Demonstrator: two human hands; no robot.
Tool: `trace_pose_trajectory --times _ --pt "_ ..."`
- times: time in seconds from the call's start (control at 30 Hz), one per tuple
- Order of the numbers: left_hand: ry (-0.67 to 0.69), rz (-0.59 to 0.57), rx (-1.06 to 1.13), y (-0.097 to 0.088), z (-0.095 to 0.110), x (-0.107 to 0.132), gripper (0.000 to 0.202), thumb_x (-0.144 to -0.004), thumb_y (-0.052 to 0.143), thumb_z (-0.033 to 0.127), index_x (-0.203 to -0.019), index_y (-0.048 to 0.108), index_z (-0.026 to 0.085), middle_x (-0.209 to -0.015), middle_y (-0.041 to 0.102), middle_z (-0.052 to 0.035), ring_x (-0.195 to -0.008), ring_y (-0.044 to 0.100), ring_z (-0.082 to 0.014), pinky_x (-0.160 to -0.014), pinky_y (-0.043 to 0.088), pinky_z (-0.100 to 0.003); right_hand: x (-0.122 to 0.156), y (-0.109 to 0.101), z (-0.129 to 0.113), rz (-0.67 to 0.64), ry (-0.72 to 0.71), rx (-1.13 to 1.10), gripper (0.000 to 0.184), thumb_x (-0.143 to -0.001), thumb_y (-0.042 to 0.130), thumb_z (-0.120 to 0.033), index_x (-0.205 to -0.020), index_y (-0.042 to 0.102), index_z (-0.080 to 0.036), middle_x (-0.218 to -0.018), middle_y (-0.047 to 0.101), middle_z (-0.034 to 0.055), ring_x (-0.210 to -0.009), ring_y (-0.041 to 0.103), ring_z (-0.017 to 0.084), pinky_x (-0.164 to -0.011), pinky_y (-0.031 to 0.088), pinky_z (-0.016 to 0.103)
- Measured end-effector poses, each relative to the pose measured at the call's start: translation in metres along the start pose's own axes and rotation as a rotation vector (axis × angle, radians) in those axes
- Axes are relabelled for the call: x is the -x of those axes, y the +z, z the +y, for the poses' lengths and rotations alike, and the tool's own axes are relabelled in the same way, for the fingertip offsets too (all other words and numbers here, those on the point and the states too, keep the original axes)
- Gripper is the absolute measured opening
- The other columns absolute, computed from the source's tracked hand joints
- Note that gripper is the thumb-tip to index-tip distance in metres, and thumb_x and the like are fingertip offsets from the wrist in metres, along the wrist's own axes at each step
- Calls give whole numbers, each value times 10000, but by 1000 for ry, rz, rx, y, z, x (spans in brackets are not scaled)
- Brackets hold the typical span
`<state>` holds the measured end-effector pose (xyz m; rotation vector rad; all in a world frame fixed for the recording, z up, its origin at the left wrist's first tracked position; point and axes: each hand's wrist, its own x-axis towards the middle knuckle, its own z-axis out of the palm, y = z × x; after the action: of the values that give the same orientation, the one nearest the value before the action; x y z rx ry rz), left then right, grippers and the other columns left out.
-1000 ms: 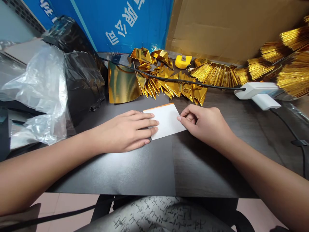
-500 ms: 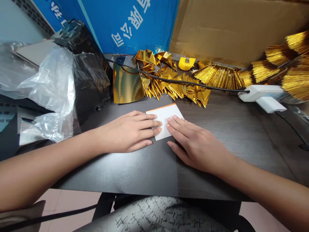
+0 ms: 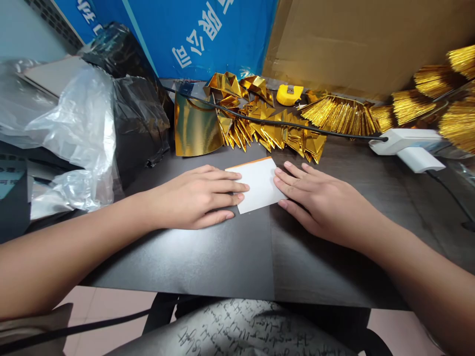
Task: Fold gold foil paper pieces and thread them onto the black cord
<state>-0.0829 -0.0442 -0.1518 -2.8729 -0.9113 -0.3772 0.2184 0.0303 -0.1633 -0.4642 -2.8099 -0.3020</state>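
A folded white paper [image 3: 260, 183] with an orange-gold top edge lies flat on the dark table [image 3: 230, 247]. My left hand [image 3: 193, 198] lies flat with its fingers stretched over the paper's left edge, pressing it down. My right hand [image 3: 319, 202] lies flat too, fingers spread, its fingertips on the paper's right edge. Neither hand grips anything.
Folded gold foil pieces [image 3: 274, 131] and a curved gold sheet [image 3: 195, 128] lie behind the paper. Gold fan stacks [image 3: 341, 116] run to the right. A black cable [image 3: 297, 126] leads to a white device [image 3: 408, 146]. A yellow tape measure [image 3: 289, 94] sits behind; plastic bags [image 3: 74, 133] lie left.
My right hand went from pinching the paper's right edge to lying flat on it, slid across the paper, then back to the right edge. The left hand stayed put.
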Motion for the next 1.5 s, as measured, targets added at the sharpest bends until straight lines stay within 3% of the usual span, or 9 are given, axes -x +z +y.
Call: trace_pose_trajectory --times 0.1,0.23,0.47,0.63,0.87,1.0,1.13,1.23,1.5 --pt "8 65 7 0 -4 0 245 -1029 549 310 -1081 730 153 -1302 705 -52 -1264 634 -269 -1033 502 -400 -7 3 -1 118 22 -56 270 -1023 526 -237 -1087 763 -123 -1223 726 83 -1226 654 332 -993 581 520" --pt "18 86 -30 -2 -9 0 203 -1008 579 281 -1016 734 151 -1223 727 -63 -1217 648 -277 -1029 517 -400 -16 11 -3 218 35 -148 221 -985 602 -228 -827 727 -138 -1010 735 84 -937 703 250 -813 599 418" --pt "-36 116 22 1 -12 -3 186 -1010 588 288 -964 719 164 -1147 719 -68 -1111 649 -225 -971 521 -360 -21 24 -3 297 -12 -339 136 -979 585 -145 -984 720 -139 -1032 708 96 -974 637 201 -864 576 353" --pt "-217 156 62 4 -16 -4 266 -1040 520 313 -1187 674 154 -1195 663 -105 -1122 597 -220 -982 475 -380 -18 24 0 250 -67 -411 246 -969 514 -67 -1072 722 -152 -1147 714 101 -1097 658 215 -936 587 379" --pt "-401 74 -15 9 -14 -7 425 -1048 440 449 -1276 652 160 -914 595 -79 -857 535 -217 -777 407 -360 -26 24 0 238 -54 -464 158 -993 612 -262 -955 705 -141 -1125 726 107 -1126 684 236 -989 578 394" --pt "-292 47 60 7 -18 -8 415 -1055 432 419 -1270 674 160 -1005 607 -111 -936 535 -229 -847 430 -378 -30 27 2 232 -93 -362 165 -1005 583 -217 -1027 738 -164 -1169 735 72 -1161 639 272 -990 542 473" --pt "-194 51 205 2 -23 -5 437 -1003 552 502 -1304 665 207 -1245 635 -128 -1148 559 -251 -1009 411 -408 -29 24 4 203 -139 -409 262 -1008 498 -114 -1094 743 -148 -1229 722 73 -1139 642 236 -967 564 424" --pt "-144 -29 268 0 -25 -4 474 -968 610 533 -1365 635 274 -1358 640 -95 -1254 537 -268 -1077 355 -435 -28 21 2 190 -124 -475 219 -1018 546 -216 -1070 740 -129 -1213 727 95 -1152 666 227 -1019 563 412" --pt "-111 56 298 2 -26 -8 411 -922 666 576 -1172 744 259 -1159 727 -80 -1107 588 -241 -1013 421 -414 -28 21 -5 153 -126 -468 225 -1022 554 -248 -1082 748 -151 -1295 692 96 -1238 653 231 -1096 532 411"
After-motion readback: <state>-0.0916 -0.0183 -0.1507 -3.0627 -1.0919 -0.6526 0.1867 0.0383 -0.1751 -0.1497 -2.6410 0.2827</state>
